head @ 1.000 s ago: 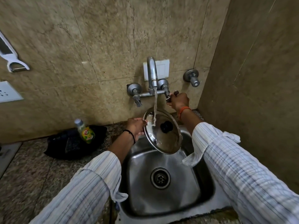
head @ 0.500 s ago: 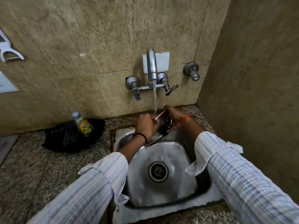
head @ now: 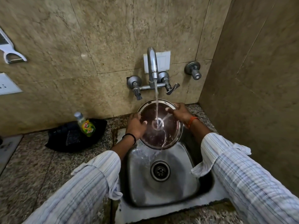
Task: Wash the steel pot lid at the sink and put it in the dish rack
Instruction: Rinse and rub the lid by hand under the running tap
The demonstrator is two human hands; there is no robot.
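Both hands (head: 160, 120) gripping steel lid (head: 155, 136) under running tap (head: 152, 67), over sink (head: 182, 191)

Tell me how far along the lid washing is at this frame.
Done: the tap is running and the steel pot lid is at the sink. In hand: left hand and right hand grip opposite rim edges, tilting the lid's underside under the stream, water running off into the basin. Left: finishing the rinse and racking it; no dish rack is in view.
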